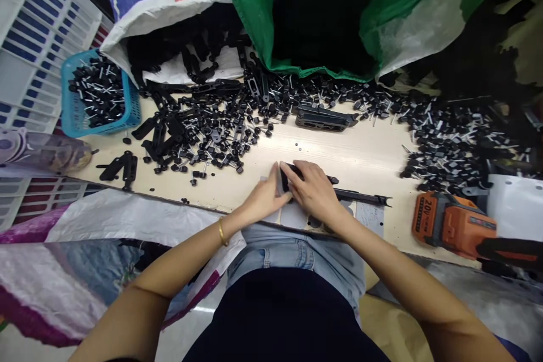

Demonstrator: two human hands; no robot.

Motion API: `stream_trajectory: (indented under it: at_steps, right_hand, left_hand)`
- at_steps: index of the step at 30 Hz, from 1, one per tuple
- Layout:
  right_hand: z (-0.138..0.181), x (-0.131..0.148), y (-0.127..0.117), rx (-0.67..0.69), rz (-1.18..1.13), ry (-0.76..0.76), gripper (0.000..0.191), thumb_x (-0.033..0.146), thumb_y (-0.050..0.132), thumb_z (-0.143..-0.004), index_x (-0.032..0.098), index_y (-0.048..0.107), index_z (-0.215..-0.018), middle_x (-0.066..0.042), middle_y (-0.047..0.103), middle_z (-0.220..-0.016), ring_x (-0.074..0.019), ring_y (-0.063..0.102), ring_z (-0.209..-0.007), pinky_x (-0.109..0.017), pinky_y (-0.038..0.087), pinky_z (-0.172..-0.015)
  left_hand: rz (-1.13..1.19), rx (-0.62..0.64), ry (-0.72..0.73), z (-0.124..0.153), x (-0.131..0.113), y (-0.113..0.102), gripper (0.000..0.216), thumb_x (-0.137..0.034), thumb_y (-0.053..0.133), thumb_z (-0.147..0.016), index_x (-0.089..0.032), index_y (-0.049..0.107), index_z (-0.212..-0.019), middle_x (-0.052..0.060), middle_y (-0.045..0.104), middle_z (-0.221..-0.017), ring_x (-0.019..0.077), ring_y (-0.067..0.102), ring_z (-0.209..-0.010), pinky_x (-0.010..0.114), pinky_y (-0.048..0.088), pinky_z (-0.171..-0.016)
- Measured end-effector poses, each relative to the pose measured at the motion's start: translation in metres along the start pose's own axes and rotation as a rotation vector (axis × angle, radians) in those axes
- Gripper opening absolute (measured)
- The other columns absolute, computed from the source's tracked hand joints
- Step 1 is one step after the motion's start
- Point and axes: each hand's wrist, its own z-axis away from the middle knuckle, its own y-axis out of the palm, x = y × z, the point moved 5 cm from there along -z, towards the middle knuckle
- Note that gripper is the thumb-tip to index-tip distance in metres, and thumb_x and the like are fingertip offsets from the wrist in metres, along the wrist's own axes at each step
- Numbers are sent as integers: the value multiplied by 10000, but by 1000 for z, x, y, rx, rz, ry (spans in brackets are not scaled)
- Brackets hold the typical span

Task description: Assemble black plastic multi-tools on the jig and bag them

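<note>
At the near edge of the desk (pixel 369 144), just above the lap, L hand (pixel 263 199) and R hand (pixel 314 189) meet over a black part (pixel 284 177). R hand's fingers are bent over it & look clamped on it; L hand lies against its left side, thumb + fingertips close in, but can't tell if it's pinching or only bracing. The part sits btwn the two, mostly hidden.

Step in hand, as I'd judge it: small two-handed fitting or lining-up work on that part. Next move prob. calls for a steady L hand & fine fingertip pressure from R hand, w/ the part kept from slipping.

Direction: what shows of the part is too little to fix its long axis. Past R wrist a long black bar (pixel 363 197) sticks out; its axis runs approx. L–R, right end a touch nearer the body, forked tip pointing right. Can't tell if bar & part are joined.

Farther back, well apart from the hands: stacked black pieces (pixel 324 119), lying roughly L–R too. Loose black-headed bolts: left pile (pixel 216 138), right pile (pixel 445 144). Orange power tool (pixel 469 232) at far right, near the desk's edge.
</note>
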Motion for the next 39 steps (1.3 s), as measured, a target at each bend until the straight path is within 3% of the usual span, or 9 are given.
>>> stream_trajectory:
  at_steps: [5,18,23,25,28,32,35,37,39]
  right_hand:
    - [-8,-19,31,101,43,129,607,118,316,-886,195,229,-1482,-152,529,-1178,-243,523,-948,-374,458,-784]
    - [-11,-22,30,128,178,145,757,105,384,-820,241,93,-1506,-149,522,-1125,-268,503,-988,-375,432,-758]
    - [-11,-16,27,114,184,145,736,172,422,-835,205,122,-1506,-176,508,-1141,-295,492,-981,-411,438,-750]
    - [-13,-18,28,124,160,147,737,176,436,-824,206,148,-1502,-176,505,-1153,-298,493,-980,-424,441,-755]
    - [-14,-21,27,101,113,138,743,127,442,-789,219,207,-1487,-161,498,-1190,-287,490,-1018,-431,445,-794]
    - [3,-5,10,-40,-42,-48,571,82,426,-782,219,459,-1335,-124,523,-1208,-250,479,-1087,-414,437,-873]
    - [41,11,-7,-36,-195,-114,325,109,440,-822,164,603,-1098,-95,629,-936,-203,552,-869,-341,463,-746]
    - [70,7,-15,-7,-285,42,203,149,462,-850,161,628,-966,-57,634,-772,-172,558,-721,-305,457,-666]
    - [97,-14,-20,-61,-347,367,160,217,487,-867,171,630,-922,-53,646,-780,-165,574,-708,-303,465,-667]
  left_hand:
    - [250,83,-115,-10,3,24,820,-240,441,-890,-131,-127,-1471,-21,614,-587,127,572,-404,219,483,-463]
    - [212,178,-101,-26,1,18,802,-225,419,-896,-173,-138,-1471,10,632,-636,97,514,-337,177,415,-383]
    - [278,62,-97,-29,-3,27,784,-225,364,-904,-84,-185,-1447,52,654,-677,112,512,-345,220,440,-419]
    - [179,58,-83,-27,-8,22,762,-240,390,-903,-54,-97,-1459,83,666,-720,143,569,-427,254,473,-488]
    - [-217,69,-42,-19,-20,-8,610,-242,494,-868,-32,283,-1400,158,671,-841,256,660,-727,345,503,-669]
    - [-555,-168,262,-23,-57,-46,368,-133,432,-876,-83,493,-1236,190,611,-1097,299,577,-1054,406,434,-883]
    - [-664,0,656,-43,-77,-23,299,-101,474,-857,-118,542,-1149,159,589,-1149,263,565,-1066,369,422,-903]
    - [-759,146,744,-56,-76,-3,239,-62,454,-860,-114,572,-1061,144,626,-1051,246,598,-996,341,449,-841]
    - [-825,185,711,-60,-71,7,237,-28,410,-866,-105,575,-1017,140,647,-975,241,623,-931,322,468,-767]
